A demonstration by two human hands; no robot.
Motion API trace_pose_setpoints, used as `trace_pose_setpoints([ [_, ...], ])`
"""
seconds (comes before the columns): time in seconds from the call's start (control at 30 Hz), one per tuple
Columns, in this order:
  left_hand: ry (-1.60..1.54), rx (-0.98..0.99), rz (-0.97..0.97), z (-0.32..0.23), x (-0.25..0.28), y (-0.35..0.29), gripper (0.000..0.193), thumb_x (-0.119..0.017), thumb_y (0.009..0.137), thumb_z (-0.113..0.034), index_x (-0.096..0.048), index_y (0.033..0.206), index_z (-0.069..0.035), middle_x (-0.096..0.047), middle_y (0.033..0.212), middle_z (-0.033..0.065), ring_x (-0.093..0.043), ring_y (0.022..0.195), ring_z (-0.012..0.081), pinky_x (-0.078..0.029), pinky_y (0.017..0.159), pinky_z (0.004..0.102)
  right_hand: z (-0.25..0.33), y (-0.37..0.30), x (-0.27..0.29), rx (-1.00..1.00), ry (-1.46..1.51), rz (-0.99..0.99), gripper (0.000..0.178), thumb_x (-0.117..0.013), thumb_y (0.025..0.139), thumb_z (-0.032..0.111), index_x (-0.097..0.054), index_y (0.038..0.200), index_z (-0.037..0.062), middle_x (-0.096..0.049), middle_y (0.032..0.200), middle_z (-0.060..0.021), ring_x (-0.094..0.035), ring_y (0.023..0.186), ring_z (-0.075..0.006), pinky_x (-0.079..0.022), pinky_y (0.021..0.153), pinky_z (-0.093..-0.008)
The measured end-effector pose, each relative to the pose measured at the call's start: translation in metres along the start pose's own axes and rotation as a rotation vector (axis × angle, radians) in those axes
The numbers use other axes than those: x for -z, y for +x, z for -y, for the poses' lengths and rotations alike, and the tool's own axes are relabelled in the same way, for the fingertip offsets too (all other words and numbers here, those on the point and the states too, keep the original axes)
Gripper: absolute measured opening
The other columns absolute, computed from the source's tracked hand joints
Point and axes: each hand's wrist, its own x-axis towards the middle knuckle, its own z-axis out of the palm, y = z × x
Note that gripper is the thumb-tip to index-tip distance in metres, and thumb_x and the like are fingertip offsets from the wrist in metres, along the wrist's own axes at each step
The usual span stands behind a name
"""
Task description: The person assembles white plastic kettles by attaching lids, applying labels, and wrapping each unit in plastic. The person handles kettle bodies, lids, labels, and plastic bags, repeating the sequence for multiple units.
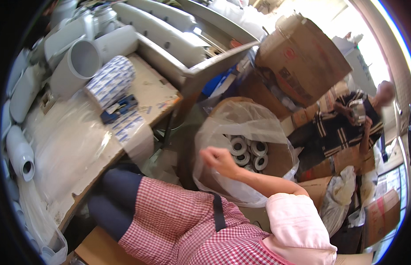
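Note:
My right hand is held over the near left edge of a box lined with a clear plastic bag, its fingers curled closed. Whether anything is in them I cannot make out. Several grey-white rings lie in the bottom of this bag, below and to the right of the hand. My left hand is out of view. To the left, a worktable carries a roll of white sheet with blue print and a small dark blue packet beside it.
White plastic housings are piled along the table's far left side. A metal-edged bin holding long white parts stands behind. Large cardboard cartons are stacked at the back right, where another person holds a shiny round object.

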Motion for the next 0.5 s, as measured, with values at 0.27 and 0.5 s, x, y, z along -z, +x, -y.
trace_pose_setpoints([
  [0.27,-0.012,-0.456,0.185,-0.179,-0.074,0.015,0.021,-0.064,0.106,-0.016,-0.079,0.11,-0.003,-0.075,0.12,0.0149,-0.071,0.108,0.0331,-0.056,0.096,0.0415,-0.203,-0.08,0.199,-0.752,-0.751,0.002,0.047,-0.078,0.086,0.051,-0.074,0.1,0.0057,-0.076,0.101,-0.0199,-0.074,0.099,-0.0367,-0.057,0.084,-0.0508],
  [0.5,-0.031,-0.61,0.291,-0.257,-0.064,0.056,0.021,-0.062,0.105,-0.012,-0.076,0.114,0.001,-0.074,0.121,0.0169,-0.07,0.111,0.0337,-0.055,0.099,0.0417,-0.322,-0.169,0.166,-1.053,-0.583,-0.019,0.096,-0.085,0.077,0.062,-0.055,0.147,0.003,-0.068,0.133,-0.0245,-0.065,0.123,-0.0424,-0.053,0.106,-0.0478],
])
